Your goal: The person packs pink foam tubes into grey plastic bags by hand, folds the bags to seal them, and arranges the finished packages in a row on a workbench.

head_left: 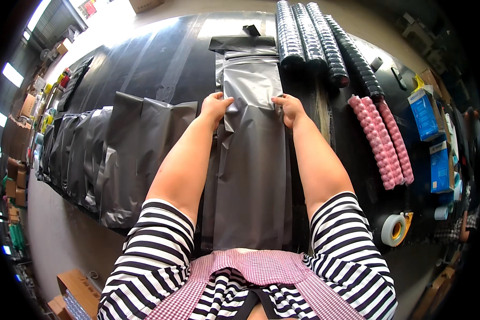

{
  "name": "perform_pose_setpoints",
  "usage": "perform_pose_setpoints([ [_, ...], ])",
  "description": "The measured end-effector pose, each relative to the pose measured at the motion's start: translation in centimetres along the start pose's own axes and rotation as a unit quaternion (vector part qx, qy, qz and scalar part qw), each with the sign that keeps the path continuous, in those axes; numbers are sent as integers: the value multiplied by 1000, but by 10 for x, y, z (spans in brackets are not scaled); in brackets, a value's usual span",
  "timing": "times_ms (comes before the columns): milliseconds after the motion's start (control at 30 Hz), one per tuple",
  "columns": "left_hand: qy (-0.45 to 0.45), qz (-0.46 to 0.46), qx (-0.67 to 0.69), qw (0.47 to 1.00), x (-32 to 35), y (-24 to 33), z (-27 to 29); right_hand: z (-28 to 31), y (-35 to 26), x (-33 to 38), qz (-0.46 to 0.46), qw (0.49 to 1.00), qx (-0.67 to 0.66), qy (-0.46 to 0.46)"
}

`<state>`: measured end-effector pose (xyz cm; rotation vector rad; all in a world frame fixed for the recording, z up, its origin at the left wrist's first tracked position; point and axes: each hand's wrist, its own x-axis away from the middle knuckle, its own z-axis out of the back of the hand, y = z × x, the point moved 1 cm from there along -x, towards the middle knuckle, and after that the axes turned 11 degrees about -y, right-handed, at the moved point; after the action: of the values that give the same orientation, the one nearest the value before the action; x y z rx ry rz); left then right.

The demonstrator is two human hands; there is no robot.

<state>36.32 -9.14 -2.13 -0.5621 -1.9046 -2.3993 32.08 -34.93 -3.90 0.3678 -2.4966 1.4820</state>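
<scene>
Grey plastic mailing bag (253,176) lies flat, mid-desk (194,69), directly in front of wearer's torso; long axis runs near–far btwn the 2 forearms. L hand (214,109) pinches its L edge, R hand (290,110) its R edge, thumbs uppermost, approx. level w/ each other; neither hand is nearer. Surface: semi-gloss, dull toward the body, w/ bright sheen beyond the hands, a crosswise crease btwn them & wrinkles nr L hand; no. of layers beneath can't be told. Adj. items: overlapping dark grey bags (144,144) at L; pink bumpy tubes (376,144) & tape roll (393,230) at R.
</scene>
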Motion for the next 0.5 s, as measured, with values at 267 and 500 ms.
perform_pose_setpoints([
  [267,-115,31,117,986,-21,10,34,-14,-6,-14,91,995,10,30],
  [500,-150,-85,178,969,-4,-9,39,-2,-35,3,43,970,44,-236],
])
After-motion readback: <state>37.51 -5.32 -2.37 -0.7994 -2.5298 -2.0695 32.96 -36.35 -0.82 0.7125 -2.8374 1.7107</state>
